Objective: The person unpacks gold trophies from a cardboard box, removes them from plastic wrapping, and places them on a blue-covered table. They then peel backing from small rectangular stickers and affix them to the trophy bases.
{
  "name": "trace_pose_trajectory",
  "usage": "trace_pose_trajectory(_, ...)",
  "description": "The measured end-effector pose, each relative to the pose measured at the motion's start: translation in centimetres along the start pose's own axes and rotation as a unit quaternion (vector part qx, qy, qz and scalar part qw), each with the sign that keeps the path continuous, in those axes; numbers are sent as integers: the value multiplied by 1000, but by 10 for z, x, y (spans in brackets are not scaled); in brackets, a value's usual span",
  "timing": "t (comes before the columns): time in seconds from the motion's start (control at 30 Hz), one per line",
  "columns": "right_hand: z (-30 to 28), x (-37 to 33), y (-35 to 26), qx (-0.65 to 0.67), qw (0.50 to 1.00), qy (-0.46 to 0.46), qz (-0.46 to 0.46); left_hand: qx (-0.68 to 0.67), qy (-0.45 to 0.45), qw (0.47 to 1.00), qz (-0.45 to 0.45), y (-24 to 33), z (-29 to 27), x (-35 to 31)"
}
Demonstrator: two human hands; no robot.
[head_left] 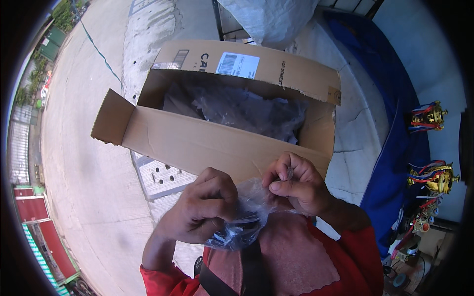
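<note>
A: What's in the clear plastic bag [244,217]? I only see dark bits; the left hand [200,209] covers half of it.

B: Can't tell either. Same for the tiny thing pinched in the right hand [296,185], way too small.

A: And the cardboard box [207,143]?

B: Near wall hides the bottom, and the wrinkly plastic [247,111] inside blurs the rest. White sack [269,19] behind gets chopped off by the top edge.
</note>
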State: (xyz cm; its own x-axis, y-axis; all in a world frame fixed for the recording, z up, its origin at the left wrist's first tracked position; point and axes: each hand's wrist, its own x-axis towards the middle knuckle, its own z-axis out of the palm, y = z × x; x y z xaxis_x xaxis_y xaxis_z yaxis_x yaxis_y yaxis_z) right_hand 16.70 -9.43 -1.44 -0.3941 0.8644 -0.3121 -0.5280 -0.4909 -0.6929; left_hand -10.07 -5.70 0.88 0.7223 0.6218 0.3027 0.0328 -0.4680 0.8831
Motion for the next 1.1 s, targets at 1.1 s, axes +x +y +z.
trace_pose_trajectory(1.1,-11,16,-3,-142,986,52,-77,33,-24,999,-14,-4,-3,-1)
